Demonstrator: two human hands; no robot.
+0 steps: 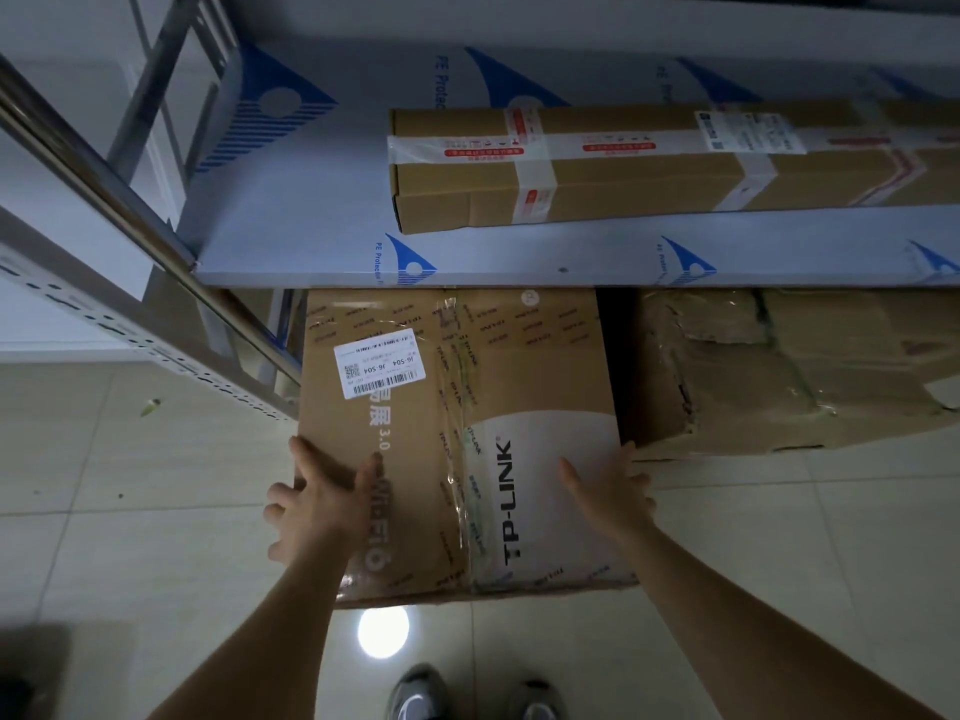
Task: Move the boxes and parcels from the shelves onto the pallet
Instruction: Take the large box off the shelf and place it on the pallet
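Observation:
A large brown TP-LINK box (457, 407) with a white barcode label sticks halfway out from under the lowest shelf onto the tiled floor. My left hand (317, 498) lies with spread fingers on its near left part, over the left edge. My right hand (610, 491) rests with fingers apart on its near right part, by the right edge. Neither hand is closed around the box. A long flat taped box (649, 168) lies on the shelf board (311, 241) above.
A crumpled, torn brown parcel (789, 371) sits under the shelf, right of the TP-LINK box. Metal shelf uprights (150, 90) and a perforated rail (130, 345) stand at the left. My shoes (467, 693) are on the pale tiled floor (156, 511).

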